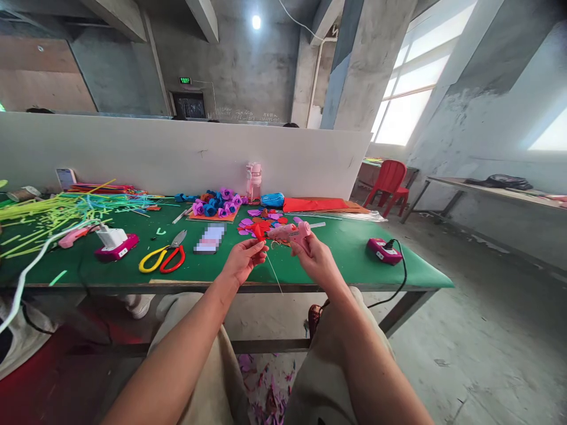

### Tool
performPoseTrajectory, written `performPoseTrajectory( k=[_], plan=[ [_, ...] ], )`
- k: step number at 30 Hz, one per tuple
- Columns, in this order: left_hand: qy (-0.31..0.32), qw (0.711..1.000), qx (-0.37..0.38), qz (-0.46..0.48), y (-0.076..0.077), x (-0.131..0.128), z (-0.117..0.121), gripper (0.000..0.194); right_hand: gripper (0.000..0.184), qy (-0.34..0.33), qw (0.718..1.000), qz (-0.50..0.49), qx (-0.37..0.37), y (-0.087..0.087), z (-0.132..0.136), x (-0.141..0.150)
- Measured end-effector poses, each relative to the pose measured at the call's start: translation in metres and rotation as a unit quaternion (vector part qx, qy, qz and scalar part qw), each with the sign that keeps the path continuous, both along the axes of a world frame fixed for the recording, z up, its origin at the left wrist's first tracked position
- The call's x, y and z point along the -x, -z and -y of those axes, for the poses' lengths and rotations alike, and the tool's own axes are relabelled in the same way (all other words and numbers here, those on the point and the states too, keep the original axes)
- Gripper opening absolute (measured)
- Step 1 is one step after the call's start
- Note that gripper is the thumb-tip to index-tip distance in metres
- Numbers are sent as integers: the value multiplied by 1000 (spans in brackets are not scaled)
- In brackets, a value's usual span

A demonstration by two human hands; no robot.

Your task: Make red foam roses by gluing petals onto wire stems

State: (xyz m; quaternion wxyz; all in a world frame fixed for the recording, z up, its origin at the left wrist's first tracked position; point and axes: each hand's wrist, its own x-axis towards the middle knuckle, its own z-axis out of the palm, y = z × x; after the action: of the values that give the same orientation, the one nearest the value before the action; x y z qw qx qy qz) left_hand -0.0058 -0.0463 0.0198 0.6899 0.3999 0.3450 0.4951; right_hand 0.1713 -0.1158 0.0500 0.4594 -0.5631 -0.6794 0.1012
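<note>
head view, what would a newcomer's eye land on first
Probably the pink glue gun in the right hand, its nozzle close to the small red piece pinched in the left hand. Next, the purple and blue flowers heaped farther back on the green tabletop, then the scissors with yellow and red handles, left of the hands.
</note>
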Motion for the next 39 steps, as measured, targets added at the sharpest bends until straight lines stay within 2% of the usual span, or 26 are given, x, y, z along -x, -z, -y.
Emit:
performPoseTrajectory(
  k=[11, 18, 30, 39],
  plan=[
    [3, 1000, -7, 1, 1, 0, -1, 19, 31, 8, 1000, 10, 7, 1, 0, 1],
    [1, 1000, -5, -1, 0, -1, 0, 19, 38, 20, 1000, 5, 2, 2, -2, -1],
    [7, 1000, -13, 0, 2, 0, -1, 18, 27, -15, 1000, -21, 5, -1, 2, 1],
    [7, 1000, -13, 0, 3, 0, -2, 20, 32, 3, 1000, 5, 7, 2, 0, 2]
  ],
)
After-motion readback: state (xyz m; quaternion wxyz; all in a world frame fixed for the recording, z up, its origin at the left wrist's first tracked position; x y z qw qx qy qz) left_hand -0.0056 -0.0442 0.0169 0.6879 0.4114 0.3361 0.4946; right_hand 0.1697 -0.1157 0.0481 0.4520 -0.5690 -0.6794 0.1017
